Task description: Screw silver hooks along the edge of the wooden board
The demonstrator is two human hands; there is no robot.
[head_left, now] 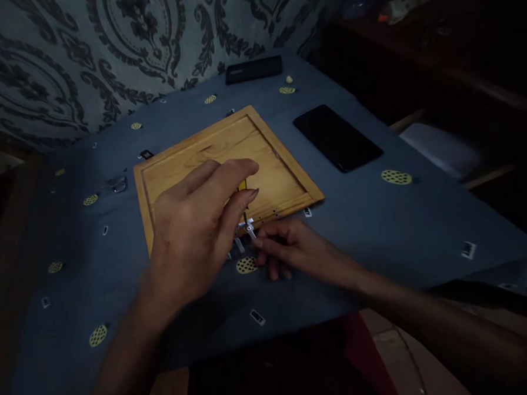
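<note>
My left hand (198, 218) is closed around a small screwdriver (242, 187) with a yellow handle. Its dark shaft points down onto a metal bracket (249, 225) at the near edge of a framed wooden board (208, 159). From the right, my right hand (288, 246) pinches the free end of that bracket between thumb and fingers. Just left of it, a second metal strip (240, 244) sticks out from the same edge. My left hand covers the board's near left part and most of the screwdriver handle.
A blue patterned cloth (199, 324) covers the table. Right of the board lies a black phone (337, 137); another dark phone (254, 70) rests by the patterned wall (149, 44). Small metal pieces (118, 185) lie left of the board, and a dark clip (146, 154) sits at its far left corner.
</note>
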